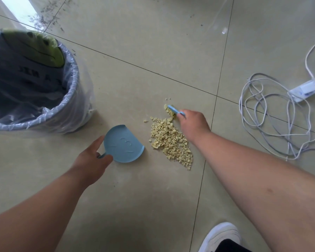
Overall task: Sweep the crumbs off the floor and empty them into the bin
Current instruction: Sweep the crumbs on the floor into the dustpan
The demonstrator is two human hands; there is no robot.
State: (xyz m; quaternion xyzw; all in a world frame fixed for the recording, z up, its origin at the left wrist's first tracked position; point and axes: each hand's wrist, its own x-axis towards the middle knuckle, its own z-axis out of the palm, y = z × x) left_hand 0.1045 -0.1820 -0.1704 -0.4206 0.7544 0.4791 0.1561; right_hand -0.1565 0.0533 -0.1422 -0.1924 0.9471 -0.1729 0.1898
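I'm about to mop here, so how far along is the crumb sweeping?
Early. Done: the yellow crumbs are mostly gathered in one pile on the tile floor. In hand: the left hand holds the empty blue dustpan beside the pile, and the right hand works a small blue brush at the pile's far end. Left: sweep everything into the pan, then empty it into the lined bin.

Home: tiled floor (153,51), lined bin (44,99)
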